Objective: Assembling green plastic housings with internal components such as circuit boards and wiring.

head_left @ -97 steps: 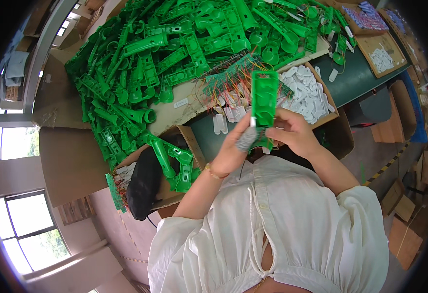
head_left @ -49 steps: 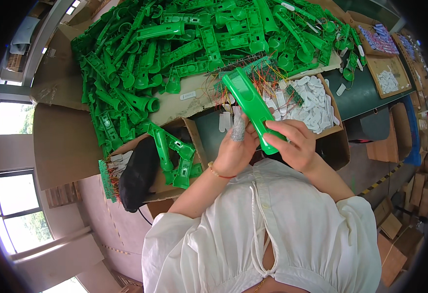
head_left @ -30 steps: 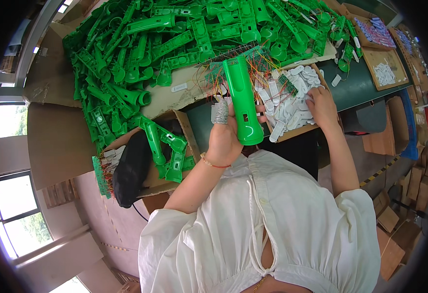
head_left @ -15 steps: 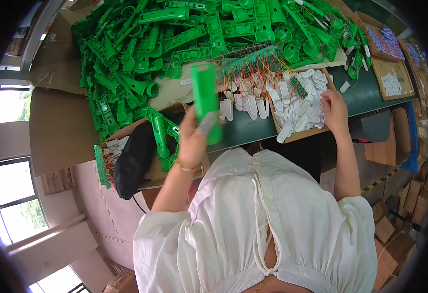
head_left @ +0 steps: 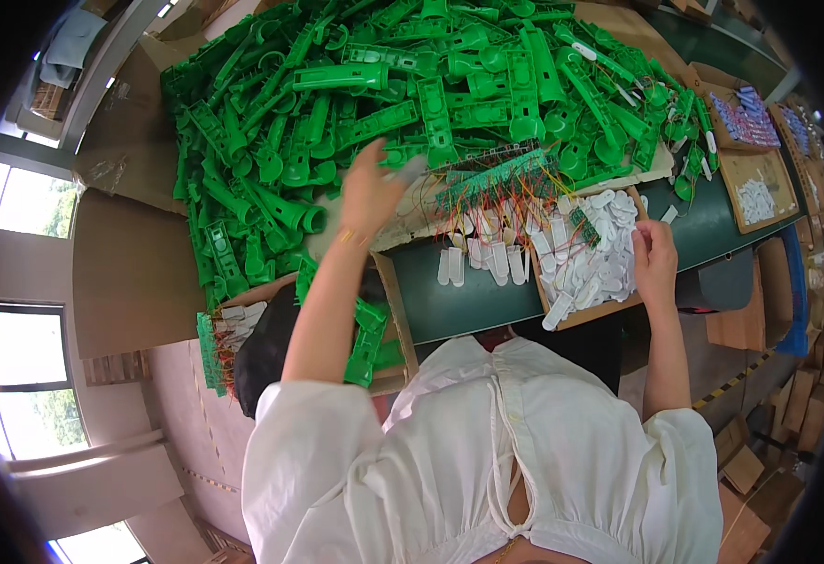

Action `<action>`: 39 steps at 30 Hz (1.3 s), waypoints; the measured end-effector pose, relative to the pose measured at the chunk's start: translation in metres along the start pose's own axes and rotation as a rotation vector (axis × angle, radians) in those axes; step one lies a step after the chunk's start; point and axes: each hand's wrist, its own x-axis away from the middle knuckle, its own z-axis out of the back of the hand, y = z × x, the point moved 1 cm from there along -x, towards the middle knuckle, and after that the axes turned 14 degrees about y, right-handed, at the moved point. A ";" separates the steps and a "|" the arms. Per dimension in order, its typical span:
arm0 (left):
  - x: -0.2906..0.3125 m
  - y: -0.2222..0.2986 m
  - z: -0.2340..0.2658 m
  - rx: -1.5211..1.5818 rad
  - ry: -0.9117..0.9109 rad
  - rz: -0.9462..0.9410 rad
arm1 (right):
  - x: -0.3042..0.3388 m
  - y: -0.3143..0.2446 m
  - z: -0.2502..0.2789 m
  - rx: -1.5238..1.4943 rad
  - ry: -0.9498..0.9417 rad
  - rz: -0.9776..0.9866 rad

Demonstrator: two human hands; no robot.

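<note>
My left hand (head_left: 372,190) is stretched out over the near edge of the heap of green plastic housings (head_left: 360,77), fingers apart and nothing seen in them. A grey wrap (head_left: 410,171) covers one of its digits. At the right edge of a shallow box (head_left: 589,320) of white plastic pieces (head_left: 602,258), my right hand (head_left: 656,263) has its fingers curled together; whatever they may hold is too small to make out. Between the hands lie green circuit boards (head_left: 497,183) with red and yellow wires, white pieces beside them.
Below my left forearm, a cardboard box (head_left: 395,305) holds green housings (head_left: 367,343). A black cloth-like item (head_left: 266,352) and more wired boards (head_left: 210,352) are left of it. Farther right on the dark green table (head_left: 464,296) stands a tray (head_left: 760,193) of small white parts.
My left hand has let go of the green housing and moved up and away toward the heap. A green piece now shows low in the cardboard box. My right hand remains by the white pieces.
</note>
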 end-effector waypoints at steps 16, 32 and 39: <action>0.022 0.030 -0.009 1.742 -0.494 0.667 | 0.011 -0.008 -0.004 -0.493 -0.072 -0.452; 0.124 0.056 -0.012 1.910 -0.726 0.660 | 0.032 -0.080 0.005 -0.810 -0.296 -0.510; 0.144 0.056 -0.017 1.992 -0.877 0.546 | 0.042 -0.090 0.012 -0.872 -0.341 -0.540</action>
